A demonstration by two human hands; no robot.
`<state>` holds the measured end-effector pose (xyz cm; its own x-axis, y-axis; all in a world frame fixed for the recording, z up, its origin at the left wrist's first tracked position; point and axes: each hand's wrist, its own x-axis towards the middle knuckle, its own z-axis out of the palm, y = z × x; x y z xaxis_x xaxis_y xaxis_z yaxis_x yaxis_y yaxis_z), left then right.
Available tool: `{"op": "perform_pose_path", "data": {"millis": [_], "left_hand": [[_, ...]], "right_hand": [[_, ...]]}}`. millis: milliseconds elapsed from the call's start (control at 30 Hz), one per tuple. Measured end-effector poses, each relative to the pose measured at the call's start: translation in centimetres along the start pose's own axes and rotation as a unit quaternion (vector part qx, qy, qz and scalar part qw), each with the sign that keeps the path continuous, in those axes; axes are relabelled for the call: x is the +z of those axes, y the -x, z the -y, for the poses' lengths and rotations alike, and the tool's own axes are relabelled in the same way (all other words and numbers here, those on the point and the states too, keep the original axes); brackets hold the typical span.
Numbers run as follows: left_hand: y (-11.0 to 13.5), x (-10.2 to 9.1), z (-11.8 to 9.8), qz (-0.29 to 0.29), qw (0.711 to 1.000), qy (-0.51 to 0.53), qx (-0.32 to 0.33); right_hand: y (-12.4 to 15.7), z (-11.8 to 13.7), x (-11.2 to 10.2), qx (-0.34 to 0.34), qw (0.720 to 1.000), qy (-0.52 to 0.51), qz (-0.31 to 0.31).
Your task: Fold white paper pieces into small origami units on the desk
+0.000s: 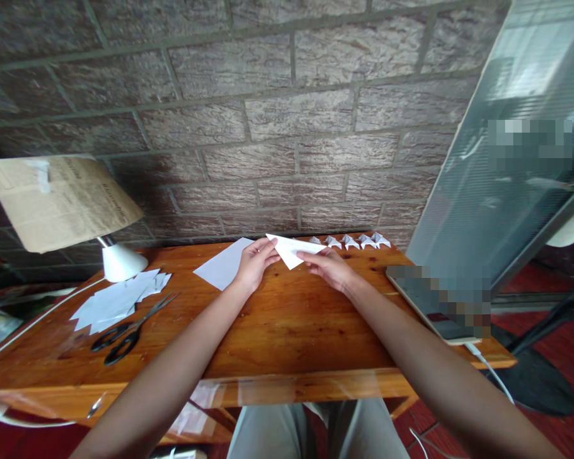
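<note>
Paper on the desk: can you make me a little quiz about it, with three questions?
1. True or false: the left hand and the right hand both hold the folded white paper.
2. Where do the scissors lie? A: on the table, by the pile of paper scraps, on the person's left. B: in the right hand. C: on the floor.
3. Fill the gap: the row of small folded papers stands at the table's far edge, by the ___ wall.

Key: 1 true; 2 A; 3 brick.
</note>
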<state>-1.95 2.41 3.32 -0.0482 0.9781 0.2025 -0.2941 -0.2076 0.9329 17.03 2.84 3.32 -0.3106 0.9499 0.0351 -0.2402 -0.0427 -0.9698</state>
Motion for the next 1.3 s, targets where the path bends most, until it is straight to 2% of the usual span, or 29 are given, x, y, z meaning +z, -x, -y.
{"op": "perform_pose_path", "data": {"millis": [267,667,1300], "left_hand": [[0.3,0.5,0.5,0.034,0.999,0.021,-0.032],[0.1,0.0,-0.1,0.054,0.995,0.072,-0.042],[0.0,0.3,0.1,0.002,0.989,0.132,-0.066]], "right_hand": [[-0.7,-1.5,0.1,-0.014,0.999,0.005,-0.038],[0.0,-0.4,0.6,0.017,0.996,-0.087,0.007],[-0.6,-1.2,0.4,-0.008,0.999,-0.03,-0.025]]}}
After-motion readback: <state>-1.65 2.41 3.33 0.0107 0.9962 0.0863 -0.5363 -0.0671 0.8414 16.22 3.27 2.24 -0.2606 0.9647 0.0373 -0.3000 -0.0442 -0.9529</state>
